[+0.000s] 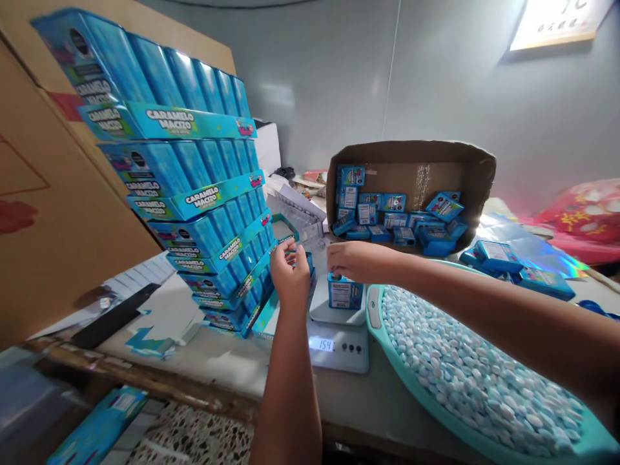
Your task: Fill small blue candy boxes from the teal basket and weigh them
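Observation:
A small blue tin (345, 295) stands upright on the pan of a white kitchen scale (346, 358), whose display reads 154. My right hand (345, 256) is at the top of this tin, fingers pinched together and pointing down; what they hold, if anything, is hidden. To the left of the scale, my left hand (291, 261) hovers with loosely curled fingers and a gap to the thumb, nothing visible in it. Behind it are a few more blue tins (310, 259), partly covered. Under my right forearm lies a turquoise basin (394, 361) full of small white and pale blue candies (465, 349).
Stacked display trays (194, 200) of blue tins rise at the left, before a large cardboard box (58, 213). An open carton (411, 177) with jumbled tins lies behind the scale. More tins (498, 255) sit at right. A black strip (116, 316) lies near the table's front edge.

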Available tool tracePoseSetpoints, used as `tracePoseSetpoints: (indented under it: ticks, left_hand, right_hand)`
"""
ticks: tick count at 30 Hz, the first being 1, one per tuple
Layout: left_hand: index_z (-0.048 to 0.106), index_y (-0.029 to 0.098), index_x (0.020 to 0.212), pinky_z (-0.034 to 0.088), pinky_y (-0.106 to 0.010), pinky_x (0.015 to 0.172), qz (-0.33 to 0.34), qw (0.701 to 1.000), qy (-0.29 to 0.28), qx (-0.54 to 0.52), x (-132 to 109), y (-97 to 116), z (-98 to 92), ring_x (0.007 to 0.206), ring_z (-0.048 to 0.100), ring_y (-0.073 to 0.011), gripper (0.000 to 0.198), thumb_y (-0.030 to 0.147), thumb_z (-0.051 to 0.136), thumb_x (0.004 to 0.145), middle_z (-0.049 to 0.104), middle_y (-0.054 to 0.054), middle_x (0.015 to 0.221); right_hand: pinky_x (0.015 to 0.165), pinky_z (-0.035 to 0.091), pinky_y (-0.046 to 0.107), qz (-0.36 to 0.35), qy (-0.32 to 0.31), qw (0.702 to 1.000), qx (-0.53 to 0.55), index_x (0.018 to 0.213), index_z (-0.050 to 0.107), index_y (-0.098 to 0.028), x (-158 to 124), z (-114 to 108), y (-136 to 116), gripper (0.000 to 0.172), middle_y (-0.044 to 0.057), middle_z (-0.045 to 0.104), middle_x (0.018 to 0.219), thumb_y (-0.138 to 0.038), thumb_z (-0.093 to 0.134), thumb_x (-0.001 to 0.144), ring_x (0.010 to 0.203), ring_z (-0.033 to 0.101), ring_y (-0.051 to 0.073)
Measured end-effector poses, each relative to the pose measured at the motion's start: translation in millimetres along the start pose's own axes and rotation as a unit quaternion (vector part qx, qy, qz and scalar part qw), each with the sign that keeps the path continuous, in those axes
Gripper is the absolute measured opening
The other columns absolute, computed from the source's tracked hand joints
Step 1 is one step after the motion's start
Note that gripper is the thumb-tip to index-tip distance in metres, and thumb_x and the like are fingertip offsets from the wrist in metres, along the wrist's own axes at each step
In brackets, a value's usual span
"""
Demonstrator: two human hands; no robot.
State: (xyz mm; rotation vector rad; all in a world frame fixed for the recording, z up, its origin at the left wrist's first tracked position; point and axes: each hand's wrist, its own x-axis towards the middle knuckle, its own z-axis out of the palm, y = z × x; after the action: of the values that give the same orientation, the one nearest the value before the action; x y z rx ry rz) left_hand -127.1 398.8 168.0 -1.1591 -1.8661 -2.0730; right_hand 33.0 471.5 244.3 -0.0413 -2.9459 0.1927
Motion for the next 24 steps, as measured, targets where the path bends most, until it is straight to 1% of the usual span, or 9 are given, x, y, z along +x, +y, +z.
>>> tracePoseSetpoints:
  ticks: [2, 7, 10, 14, 16, 18, 20, 22, 24]
  left_hand:
    - [0.065, 0.018, 0.109, 0.055, -0.031, 0.078, -0.002, 1.0, 0.0, 0.0, -0.2, 0.8, 0.4, 0.091, 0.064, -0.0182, 0.029, 0.037, 0.059, 0.088, 0.067, -0.009, 0.103]
    - [0.066, 0.018, 0.107, 0.055, -0.031, 0.079, -0.001, 1.0, -0.001, 0.005, -0.1, 0.7, 1.0, 0.091, 0.064, -0.018, 0.027, 0.035, 0.058, 0.088, 0.067, -0.01, 0.102]
    - [0.066, 0.018, 0.107, 0.055, -0.031, 0.079, -0.002, 1.0, 0.0, 0.009, 0.5, -0.2, 0.8, 0.091, 0.064, -0.0182, 0.027, 0.036, 0.058, 0.088, 0.067, -0.01, 0.103]
    - [0.066, 0.018, 0.106, 0.055, -0.031, 0.079, 0.003, 1.0, -0.001, 0.011, 0.2, -0.4, 1.1, 0.092, 0.064, -0.0186, 0.027, 0.036, 0.058, 0.088, 0.068, -0.01, 0.102]
    - [0.066, 0.019, 0.106, 0.056, -0.031, 0.079, 0.003, 1.0, -0.002, 0.012, -0.5, -0.2, 1.3, 0.091, 0.064, -0.0186, 0.026, 0.036, 0.058, 0.088, 0.068, -0.01, 0.102]
    - [0.066, 0.019, 0.107, 0.056, -0.031, 0.079, 0.003, 1.0, -0.003, 0.013, -0.8, -0.1, 1.2, 0.091, 0.065, -0.0186, 0.027, 0.037, 0.058, 0.088, 0.068, -0.01, 0.102]
    - [0.066, 0.018, 0.107, 0.056, -0.031, 0.079, 0.002, 1.0, -0.001, 0.013, -0.5, -0.2, 0.7, 0.091, 0.065, -0.0184, 0.028, 0.037, 0.058, 0.088, 0.068, -0.01, 0.103]
    - [0.066, 0.018, 0.107, 0.055, -0.03, 0.079, -0.003, 1.0, 0.001, 0.013, 0.7, -0.3, 0.1, 0.09, 0.065, -0.0182, 0.027, 0.036, 0.057, 0.088, 0.068, -0.01, 0.103]
    - [0.066, 0.018, 0.106, 0.055, -0.03, 0.078, -0.007, 1.0, 0.006, 0.014, 2.1, -0.2, -0.4, 0.09, 0.066, -0.0179, 0.026, 0.035, 0.057, 0.088, 0.069, -0.01, 0.103]
  right_hand:
    - [0.085, 0.047, 0.033, 0.012, 0.008, 1.0, 0.005, 0.086, 0.068, -0.014, 3.4, 2.3, 2.0, 0.014, 0.009, 0.064, 0.095, -0.006, 0.056, 0.085, 0.089, 0.06, 0.02]
    - [0.085, 0.046, 0.031, 0.03, 0.005, 0.999, 0.021, 0.08, 0.068, -0.013, 6.5, 3.5, 0.9, 0.014, 0.008, 0.065, 0.089, -0.003, 0.059, 0.082, 0.089, 0.06, 0.019]
    - [0.082, 0.046, 0.03, 0.04, 0.024, 0.998, 0.034, 0.079, 0.068, -0.014, 3.2, 2.8, -0.5, 0.015, 0.007, 0.065, 0.086, -0.001, 0.059, 0.08, 0.086, 0.059, 0.018]
    - [0.076, 0.045, 0.027, 0.051, 0.05, 0.996, 0.061, 0.078, 0.068, -0.014, 1.9, 5.4, 3.1, 0.009, 0.005, 0.065, 0.083, -0.005, 0.065, 0.078, 0.081, 0.059, 0.016]
    - [0.075, 0.044, 0.026, 0.058, 0.059, 0.994, 0.067, 0.076, 0.067, -0.015, 2.4, 3.3, 4.3, 0.009, 0.004, 0.065, 0.082, -0.005, 0.066, 0.078, 0.081, 0.059, 0.016]
    - [0.074, 0.043, 0.026, 0.074, 0.068, 0.993, 0.057, 0.077, 0.067, -0.015, -0.3, -5.0, 0.6, 0.01, 0.004, 0.066, 0.084, -0.005, 0.065, 0.078, 0.081, 0.059, 0.015]
    - [0.073, 0.042, 0.026, 0.093, 0.071, 0.993, 0.021, 0.081, 0.067, -0.015, -10.5, -18.9, -9.8, 0.01, 0.005, 0.066, 0.089, -0.007, 0.062, 0.08, 0.082, 0.059, 0.016]
    - [0.072, 0.041, 0.027, 0.114, 0.061, 0.991, -0.034, 0.083, 0.068, -0.017, -29.8, -34.1, -25.4, 0.012, 0.005, 0.066, 0.093, -0.01, 0.058, 0.085, 0.084, 0.059, 0.017]
    - [0.07, 0.04, 0.028, 0.156, 0.04, 0.984, -0.079, 0.086, 0.068, -0.019, -55.6, -45.2, -41.5, 0.014, 0.005, 0.066, 0.096, -0.014, 0.055, 0.089, 0.086, 0.06, 0.018]
